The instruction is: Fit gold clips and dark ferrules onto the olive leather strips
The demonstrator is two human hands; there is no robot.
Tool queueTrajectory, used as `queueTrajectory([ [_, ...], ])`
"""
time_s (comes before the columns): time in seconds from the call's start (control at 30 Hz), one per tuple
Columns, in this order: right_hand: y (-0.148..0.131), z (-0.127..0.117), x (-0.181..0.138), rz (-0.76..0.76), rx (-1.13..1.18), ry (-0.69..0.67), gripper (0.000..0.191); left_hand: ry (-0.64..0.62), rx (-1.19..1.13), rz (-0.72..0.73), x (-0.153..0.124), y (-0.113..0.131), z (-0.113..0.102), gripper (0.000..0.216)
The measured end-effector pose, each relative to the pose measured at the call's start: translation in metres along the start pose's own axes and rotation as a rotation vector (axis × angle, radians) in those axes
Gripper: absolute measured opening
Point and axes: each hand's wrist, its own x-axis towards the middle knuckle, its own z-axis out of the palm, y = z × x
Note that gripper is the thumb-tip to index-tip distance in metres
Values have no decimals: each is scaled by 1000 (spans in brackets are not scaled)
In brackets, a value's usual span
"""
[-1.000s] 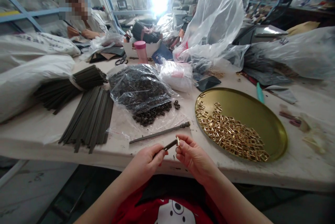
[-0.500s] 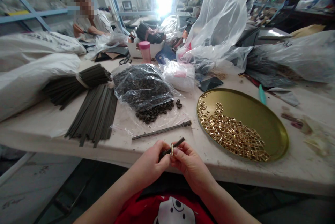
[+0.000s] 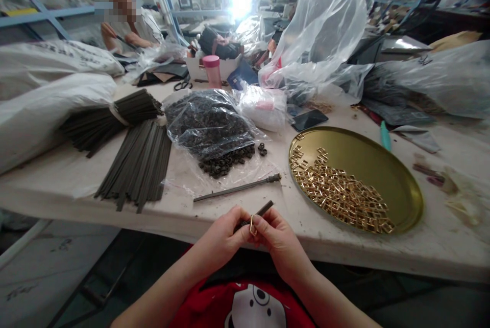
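My left hand [image 3: 225, 236] pinches a thin dark strip [image 3: 264, 209] that points up and to the right over the table's front edge. My right hand [image 3: 277, 238] pinches a small gold buckle [image 3: 252, 225] threaded on that strip, close against my left fingers. Both hands are closed and touch each other. A finished-looking dark strip with a fitting at its end [image 3: 237, 188] lies on the table just beyond my hands. To the right sits a round gold tray [image 3: 386, 164] holding several gold buckles [image 3: 340, 197].
Loose dark strips [image 3: 140, 164] and a tied bundle [image 3: 111, 118] lie at left. An open clear bag of small dark rings [image 3: 212, 131] is in the middle. White sacks [image 3: 49, 98], plastic bags [image 3: 325, 26], a phone [image 3: 309, 119] and a pink cup [image 3: 212, 70] crowd the back. A person [image 3: 126, 26] sits far left.
The gold buckle has slid from the strip's tip down along it toward my left hand. My hands have drawn together.
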Motion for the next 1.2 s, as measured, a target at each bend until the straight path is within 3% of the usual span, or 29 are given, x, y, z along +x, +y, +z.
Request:
queueTrajectory([
  [0.17, 2, -1, 3, -110, -155, 56, 20, 24, -27, -38, 4, -4, 3, 13],
  [0.3, 3, -10, 0, -423, -489, 150, 8, 23, -103, -104, 5, -5, 2, 13],
  [0.33, 2, -13, -2, -524, -591, 127, 2, 12, -131, -116, 5, -6, 2, 13],
  [0.4, -1, -20, -5, -696, -763, 6, 12, -1, -177, -143, 6, -9, 2, 13],
  [0.47, -7, -24, -6, -769, -830, -141, 19, 2, -191, -163, 7, -12, 3, 13],
  [0.63, -25, -24, -2, -601, -791, -234, 13, -32, -159, -175, 6, -13, 2, 13],
  [0.8, -40, -26, 2, -443, -834, -430, 18, -53, -139, -193, 2, -10, 0, 12],
  [1.1, -57, -30, -3, -568, -1224, -596, 19, -101, -148, -218, -3, -4, 4, 10],
  [1.2, -58, -30, -8, -566, -1257, -618, 22, -102, -148, -223, -4, -3, 4, 10],
])
